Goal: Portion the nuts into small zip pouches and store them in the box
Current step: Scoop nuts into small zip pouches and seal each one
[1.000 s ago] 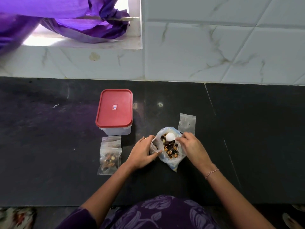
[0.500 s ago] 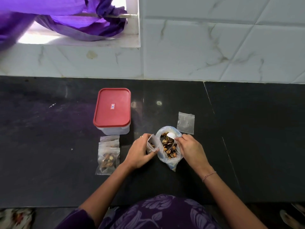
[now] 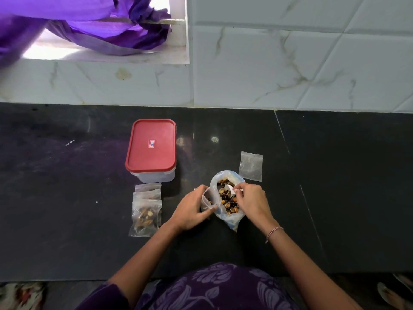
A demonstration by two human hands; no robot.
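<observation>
A black polished stone countertop (image 3: 67, 220) ran beneath a white marble-patterned tiled wall (image 3: 290, 63), with a purple curtain (image 3: 78, 19) bunched at the window. The left hand (image 3: 192, 209) gripped a small clear zip pouch (image 3: 207, 198), its fingers curled round the pouch and holding its mouth open just beside a large clear plastic bag of mixed nuts (image 3: 228, 206). The right hand (image 3: 252, 202) pinched the handle of a white plastic spoon (image 3: 230, 189), whose bowl sat inside the bag's mouth. A clear rectangular plastic box with a red lid (image 3: 150, 146) stood closed to the left, overlapping filled zip pouches (image 3: 146, 217) lying just in front of it. One empty flat zip pouch (image 3: 250, 166) lay behind the bag.
</observation>
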